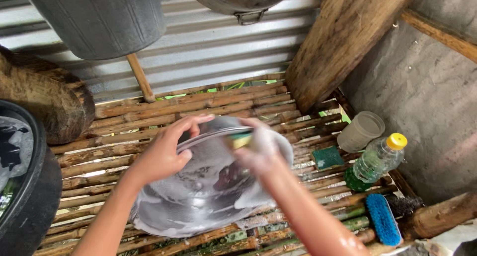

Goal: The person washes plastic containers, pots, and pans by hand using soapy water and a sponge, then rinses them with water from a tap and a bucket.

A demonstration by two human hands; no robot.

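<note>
Bamboo-slat rack (pixel 164 109), centre frame: your left hand (pixel 161 154) grips the soapy basin (pixel 198 196); your right hand (pixel 258 149) clenches the sponge (pixel 240 140). Suds could let the basin slip.

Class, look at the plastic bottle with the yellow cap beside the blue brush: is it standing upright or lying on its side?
Lying on its side. The bottle rests lengthwise on the bamboo slats, its cap pointing sideways toward the wall.

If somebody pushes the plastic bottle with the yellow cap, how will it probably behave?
The plastic bottle lies on its side on the bamboo slats, so it may roll, though the gaps might catch it. It looks mostly empty, so probably light. Its thin clear wall would likely flex.
</note>
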